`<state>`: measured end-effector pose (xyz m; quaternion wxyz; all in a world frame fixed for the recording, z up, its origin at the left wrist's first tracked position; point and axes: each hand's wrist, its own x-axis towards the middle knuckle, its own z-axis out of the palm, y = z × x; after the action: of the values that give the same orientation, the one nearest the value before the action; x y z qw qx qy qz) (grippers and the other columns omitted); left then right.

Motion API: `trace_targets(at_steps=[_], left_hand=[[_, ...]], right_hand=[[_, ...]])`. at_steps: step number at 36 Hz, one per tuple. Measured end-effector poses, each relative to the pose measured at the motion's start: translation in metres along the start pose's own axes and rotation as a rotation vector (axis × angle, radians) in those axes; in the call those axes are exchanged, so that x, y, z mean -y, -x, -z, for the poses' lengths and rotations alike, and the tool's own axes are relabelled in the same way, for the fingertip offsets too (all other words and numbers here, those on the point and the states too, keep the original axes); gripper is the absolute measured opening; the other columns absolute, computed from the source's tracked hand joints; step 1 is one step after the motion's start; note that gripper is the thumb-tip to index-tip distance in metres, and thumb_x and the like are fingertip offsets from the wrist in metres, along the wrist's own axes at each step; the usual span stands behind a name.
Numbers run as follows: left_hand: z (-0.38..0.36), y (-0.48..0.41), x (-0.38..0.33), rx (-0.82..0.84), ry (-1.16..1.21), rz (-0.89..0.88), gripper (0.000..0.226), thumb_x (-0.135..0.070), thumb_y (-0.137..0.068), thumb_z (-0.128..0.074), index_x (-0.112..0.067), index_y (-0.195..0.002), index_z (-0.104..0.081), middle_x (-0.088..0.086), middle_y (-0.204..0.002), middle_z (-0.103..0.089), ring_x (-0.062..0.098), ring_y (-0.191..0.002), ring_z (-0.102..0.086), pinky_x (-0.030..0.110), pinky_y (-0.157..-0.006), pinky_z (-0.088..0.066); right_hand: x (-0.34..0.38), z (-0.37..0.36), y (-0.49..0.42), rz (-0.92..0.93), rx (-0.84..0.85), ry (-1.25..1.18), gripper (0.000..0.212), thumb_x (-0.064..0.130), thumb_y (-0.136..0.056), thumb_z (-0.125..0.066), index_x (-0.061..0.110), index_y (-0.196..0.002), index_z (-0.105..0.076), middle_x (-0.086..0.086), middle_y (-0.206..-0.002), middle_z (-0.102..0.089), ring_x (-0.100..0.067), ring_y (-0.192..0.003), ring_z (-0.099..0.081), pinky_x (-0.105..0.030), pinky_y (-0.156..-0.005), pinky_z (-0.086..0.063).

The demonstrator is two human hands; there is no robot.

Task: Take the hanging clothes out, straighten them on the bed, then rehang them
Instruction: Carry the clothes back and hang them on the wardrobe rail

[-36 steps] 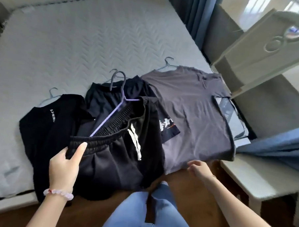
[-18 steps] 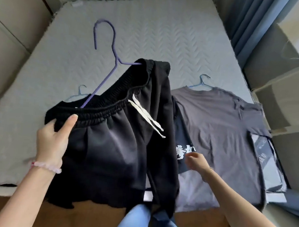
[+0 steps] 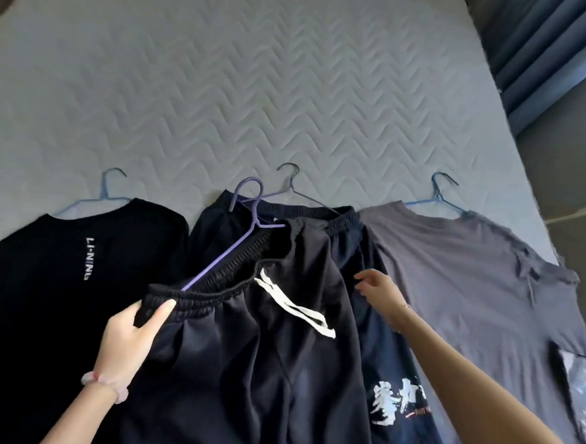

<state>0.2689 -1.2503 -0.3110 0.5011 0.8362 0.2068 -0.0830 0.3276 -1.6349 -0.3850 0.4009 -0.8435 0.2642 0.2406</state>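
Both hands attended the black drawstring shorts (image 3: 261, 371), now lower over the grey quilted mattress (image 3: 290, 87): left hand (image 3: 125, 342) pinching the waistband, right hand (image 3: 379, 292) loose-fingered and empty just right.

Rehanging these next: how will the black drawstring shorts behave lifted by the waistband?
Likely floppy: the black shorts drape in folds below the left hand gripping the waistband. Probably light: one hand raises that edge. The purple hanger sits askew, so it might slip.
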Motion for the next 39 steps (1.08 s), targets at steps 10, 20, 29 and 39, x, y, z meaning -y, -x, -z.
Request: trace_targets(at_steps=[10,20,29,39], left_hand=[[-0.018,-0.047,0.046,-0.023,-0.009,0.051,0.028,-0.029,-0.085,-0.064,-0.053,-0.071,-0.066,-0.027,-0.076,-0.068,0.012,-0.072,-0.062,-0.002,-0.058,-0.040],[-0.027,-0.056,0.070,-0.069,0.013,0.081,0.012,-0.026,-0.087,-0.063,-0.021,-0.078,-0.070,-0.016,-0.076,-0.071,0.007,-0.071,-0.064,0.000,-0.061,-0.043],[-0.028,-0.050,0.066,-0.090,0.039,0.113,0.013,-0.025,-0.087,-0.063,-0.019,-0.077,-0.070,-0.014,-0.077,-0.072,-0.006,-0.072,-0.064,0.001,-0.064,-0.044],[-0.033,-0.038,0.075,-0.125,0.057,0.153,0.025,-0.024,-0.086,-0.063,-0.017,-0.063,-0.062,-0.012,-0.053,-0.062,-0.004,-0.052,-0.054,0.005,-0.054,-0.041]], right_hand=[[0.063,-0.010,-0.110,0.188,-0.167,0.201,0.059,0.009,-0.091,-0.053,0.009,-0.147,-0.036,-0.013,-0.149,-0.039,-0.030,-0.137,-0.038,-0.040,-0.114,-0.034],[0.052,-0.032,-0.160,0.048,-0.216,0.436,0.057,0.011,-0.096,-0.044,0.006,-0.150,-0.026,-0.016,-0.155,-0.025,-0.038,-0.140,-0.023,-0.046,-0.114,-0.026],[0.059,-0.028,-0.171,-0.024,-0.275,0.611,0.040,0.019,-0.087,-0.057,0.000,-0.122,-0.055,-0.023,-0.131,-0.051,-0.038,-0.129,-0.035,-0.050,-0.100,-0.038],[0.068,-0.017,-0.153,0.109,-0.213,0.540,0.029,0.026,-0.082,-0.064,0.006,-0.102,-0.063,-0.023,-0.105,-0.067,-0.040,-0.101,-0.062,-0.040,-0.080,-0.045]])
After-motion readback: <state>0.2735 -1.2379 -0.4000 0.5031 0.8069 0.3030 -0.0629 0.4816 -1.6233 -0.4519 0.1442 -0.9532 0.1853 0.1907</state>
